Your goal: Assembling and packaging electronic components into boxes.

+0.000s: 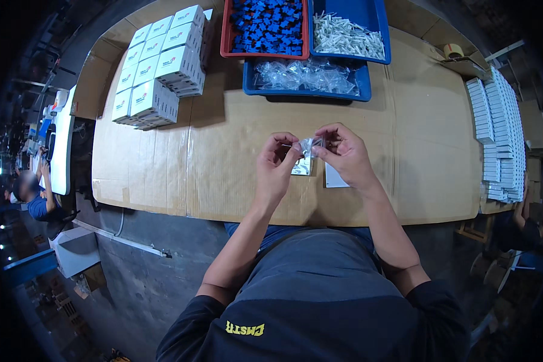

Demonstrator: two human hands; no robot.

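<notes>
Between my two hands, over the middle of the cardboard-covered table (235, 163), is a small clear plastic bag (308, 145). Thumb and fingers of my left hand (275, 168) pinch its left side. My right hand (349, 158) pinches the other side with thumb and forefinger. What the bag holds, if anything, is too small to tell. Just below the bag lies a small white and silvery piece (301, 168), partly covered by my left fingers. A flat white piece (335, 177) rests under my right hand, its upper part hidden.
Small white boxes (154, 66) are stacked at the far left. At the back stand a red tray (223, 45) of blue parts, a blue tray (385, 36) of whitish parts and a blue tray (308, 93) of clear bags. White box stacks (501, 133) and a tape roll (453, 50) are right.
</notes>
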